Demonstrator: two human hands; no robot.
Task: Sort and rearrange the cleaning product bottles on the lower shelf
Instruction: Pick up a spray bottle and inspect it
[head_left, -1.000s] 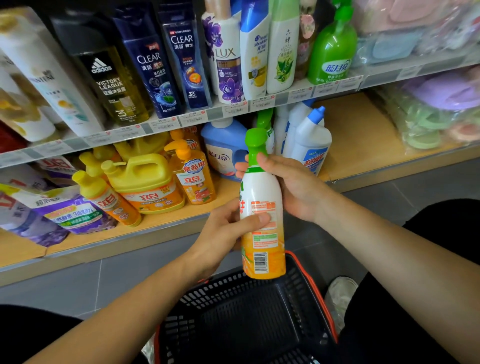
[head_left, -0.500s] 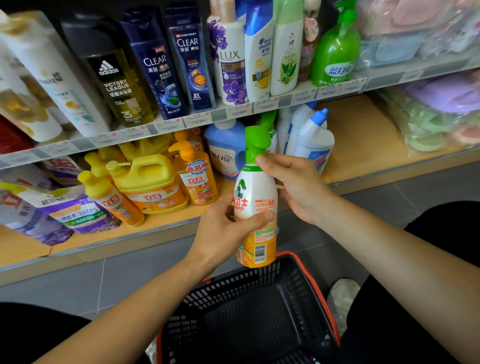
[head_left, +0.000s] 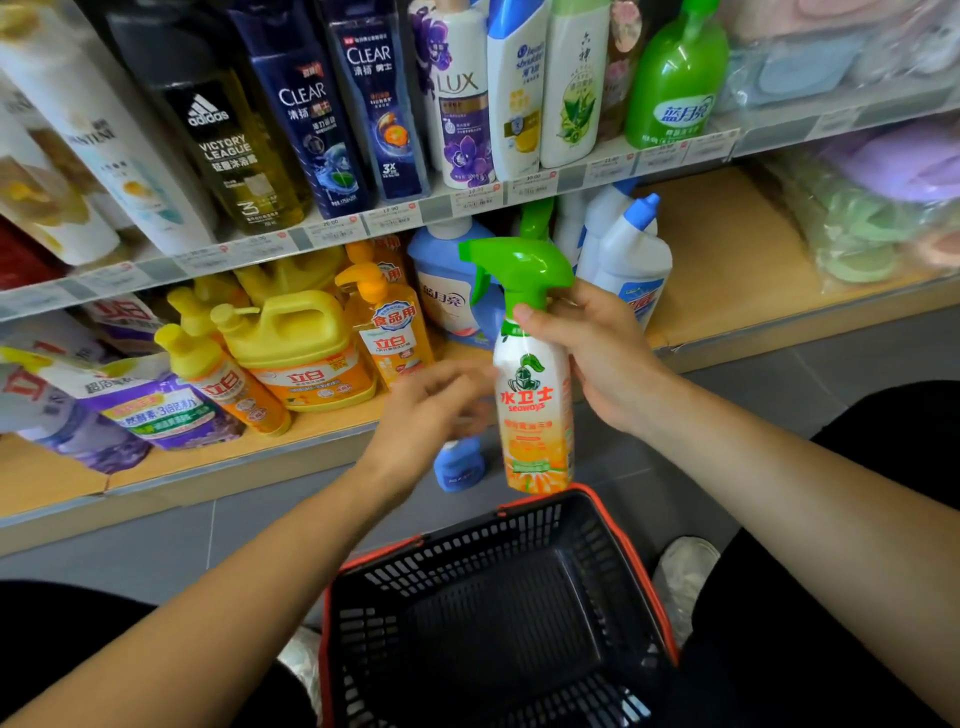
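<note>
Now that the left hand (head_left: 431, 410) has let go, fingers loose and blurred, only the right hand (head_left: 597, 358) grips the spray bottle (head_left: 537, 415) by its neck, label turned outward, just above the basket (head_left: 467, 535), probably ready for placing.

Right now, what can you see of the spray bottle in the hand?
The spray bottle has a green trigger head, nozzle pointing left, and a white plastic-looking body shading to orange below, with a knight logo. It hangs nearly upright above the black basket; the right hand grips its neck. The blurred left hand is beside it.
</note>
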